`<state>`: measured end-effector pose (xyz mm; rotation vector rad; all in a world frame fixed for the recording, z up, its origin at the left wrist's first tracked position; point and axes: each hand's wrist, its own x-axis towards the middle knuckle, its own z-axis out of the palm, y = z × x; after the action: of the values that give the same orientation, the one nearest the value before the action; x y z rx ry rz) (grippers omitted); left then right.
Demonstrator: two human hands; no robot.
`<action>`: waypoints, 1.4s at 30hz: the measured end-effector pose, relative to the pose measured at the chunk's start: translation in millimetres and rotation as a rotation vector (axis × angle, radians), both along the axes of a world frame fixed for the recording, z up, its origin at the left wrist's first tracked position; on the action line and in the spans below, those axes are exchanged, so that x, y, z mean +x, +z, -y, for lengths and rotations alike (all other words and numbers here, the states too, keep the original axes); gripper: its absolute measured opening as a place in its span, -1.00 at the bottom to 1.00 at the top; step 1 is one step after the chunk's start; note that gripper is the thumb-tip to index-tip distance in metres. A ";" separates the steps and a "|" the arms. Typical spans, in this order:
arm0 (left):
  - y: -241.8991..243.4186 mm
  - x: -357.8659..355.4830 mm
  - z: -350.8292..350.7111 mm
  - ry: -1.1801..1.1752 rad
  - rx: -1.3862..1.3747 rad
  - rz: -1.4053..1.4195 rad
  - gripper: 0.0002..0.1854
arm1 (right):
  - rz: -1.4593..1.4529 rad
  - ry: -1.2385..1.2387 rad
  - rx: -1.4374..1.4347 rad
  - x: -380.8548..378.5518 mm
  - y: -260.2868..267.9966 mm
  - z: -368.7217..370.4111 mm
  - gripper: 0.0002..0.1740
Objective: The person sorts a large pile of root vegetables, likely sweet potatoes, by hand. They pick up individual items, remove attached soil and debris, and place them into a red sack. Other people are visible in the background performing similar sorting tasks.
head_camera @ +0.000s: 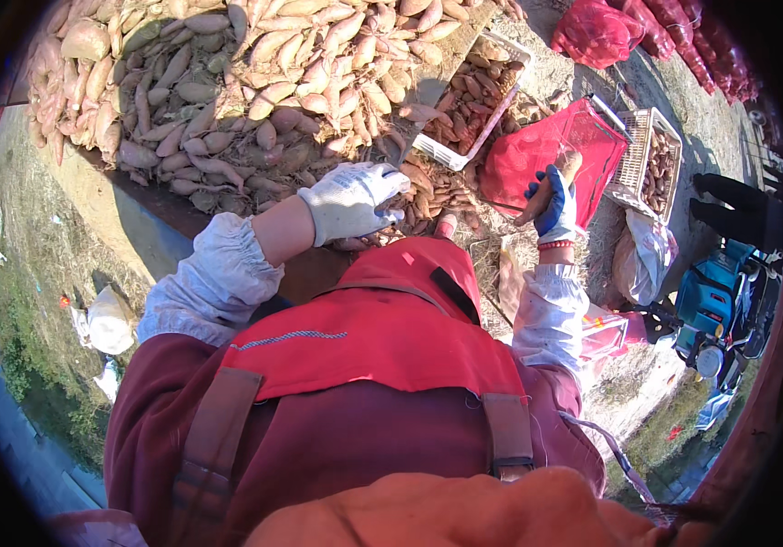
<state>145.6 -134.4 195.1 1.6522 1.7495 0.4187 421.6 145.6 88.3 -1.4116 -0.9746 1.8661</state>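
Observation:
My right hand [555, 205], in a blue and white work glove, is closed around a long sweet potato [547, 190] beside an upright red mesh bag [535, 154]. The bag's mouth is held wide by a frame. My left hand [356, 199], in a whitish glove, hovers at the near edge of a big heap of sweet potatoes [316, 68]. Its fingers are apart and nothing shows between them. Smaller sweet potatoes [436, 195] lie on the ground between my hands.
A white plastic crate [460, 161] of sweet potatoes stands beyond the mesh bag, another crate [627, 147] to its right. Filled red mesh bags [596, 34] lie at the top right. At the right edge are a person's dark-clothed legs [740, 205] and a teal vehicle [706, 301].

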 end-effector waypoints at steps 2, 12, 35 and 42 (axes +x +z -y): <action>-3.6 4.6 -13.9 -0.104 -0.052 -0.142 -0.47 | 0.228 -0.080 0.179 41.5 -7.5 -47.7 -0.40; -33.5 -77.4 -8.7 0.283 -0.241 -0.248 -0.61 | 0.302 0.557 0.571 -204.9 -91.4 -123.5 -0.26; -22.3 -75.3 -12.2 0.079 -0.501 -0.140 -0.61 | 0.524 1.173 0.841 -562.2 -104.3 -133.6 0.32; -22.2 -73.8 -11.6 -0.011 -0.567 -0.156 -0.63 | 0.084 1.115 0.352 -521.5 -87.0 -103.1 -0.43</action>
<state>71.7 -122.9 172.9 1.3040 1.7568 -0.2087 -99.9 248.8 1.2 -0.7381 -2.3120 2.1392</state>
